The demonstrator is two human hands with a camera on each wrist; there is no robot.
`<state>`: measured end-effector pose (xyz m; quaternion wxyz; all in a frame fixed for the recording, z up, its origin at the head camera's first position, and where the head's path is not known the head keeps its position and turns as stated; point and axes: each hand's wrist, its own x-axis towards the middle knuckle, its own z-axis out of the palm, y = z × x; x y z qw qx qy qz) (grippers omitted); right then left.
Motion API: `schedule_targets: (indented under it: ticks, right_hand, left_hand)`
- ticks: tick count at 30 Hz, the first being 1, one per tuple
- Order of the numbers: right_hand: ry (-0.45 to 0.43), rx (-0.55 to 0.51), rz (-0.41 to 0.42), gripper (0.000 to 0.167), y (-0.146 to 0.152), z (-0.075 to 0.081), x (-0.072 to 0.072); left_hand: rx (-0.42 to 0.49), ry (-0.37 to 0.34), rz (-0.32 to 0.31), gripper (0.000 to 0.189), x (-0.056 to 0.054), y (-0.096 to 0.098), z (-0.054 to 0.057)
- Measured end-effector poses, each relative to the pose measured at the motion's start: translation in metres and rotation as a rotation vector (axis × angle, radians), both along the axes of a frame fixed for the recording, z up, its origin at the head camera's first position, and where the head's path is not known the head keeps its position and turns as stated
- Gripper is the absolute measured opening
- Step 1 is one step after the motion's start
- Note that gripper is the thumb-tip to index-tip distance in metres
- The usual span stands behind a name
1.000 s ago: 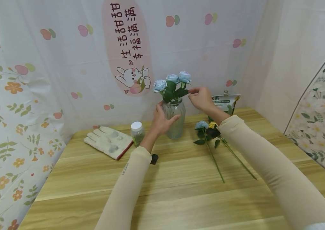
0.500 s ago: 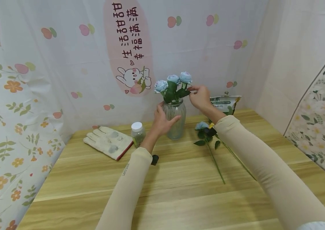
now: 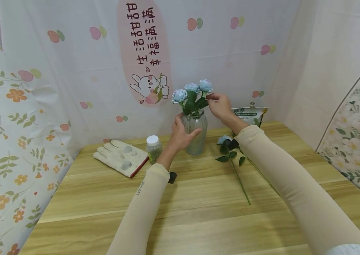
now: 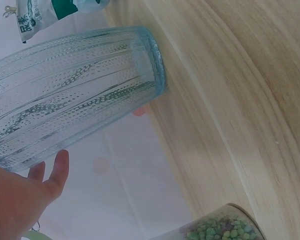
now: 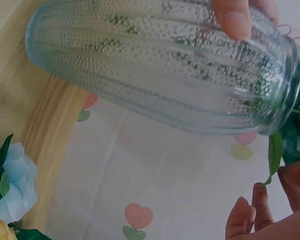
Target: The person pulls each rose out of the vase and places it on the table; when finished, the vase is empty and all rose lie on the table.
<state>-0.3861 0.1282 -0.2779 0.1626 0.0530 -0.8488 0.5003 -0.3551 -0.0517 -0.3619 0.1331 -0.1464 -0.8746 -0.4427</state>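
Note:
In the head view a ribbed clear glass vase [image 3: 196,147] stands upright near the back of the table, holding light blue roses [image 3: 179,95] with dark green leaves [image 3: 191,102]. My left hand [image 3: 180,137] grips the vase's left side, fingers behind and thumb across the front. Close to the rim, my right hand [image 3: 220,107] pinches at the foliage under the rightmost rose [image 3: 206,85]. The right wrist view shows a green leaf [image 5: 275,152] hanging over the vase mouth, with the right hand's fingertips [image 5: 260,189] at its tip.
A blue rose [image 3: 223,139] lies on the wooden table [image 3: 199,212] to the right, beside a yellow rose [image 5: 0,231]. A clipped white bag [image 3: 250,114] stands behind them. Left of the vase are a white-lidded jar [image 3: 153,148] of green granules and a cream work glove [image 3: 121,156].
My right hand has shifted slightly left at the leaves, and its sleeve now covers the yellow rose in the head view. The left hand stays on the vase.

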Motion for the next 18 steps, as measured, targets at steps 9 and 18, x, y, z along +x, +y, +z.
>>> schedule_targets:
  ticks: [9, 18]
  right_hand:
    - [0.003, -0.011, 0.004, 0.03, 0.002, -0.002, -0.012]
    - [0.044, -0.018, 0.106, 0.027, 0.008, -0.006, -0.011]
  left_hand:
    - [0.017, -0.003, -0.003, 0.098, -0.001, 0.001, -0.003]
    - [0.01, 0.005, -0.006, 0.097, 0.0, 0.002, -0.002]
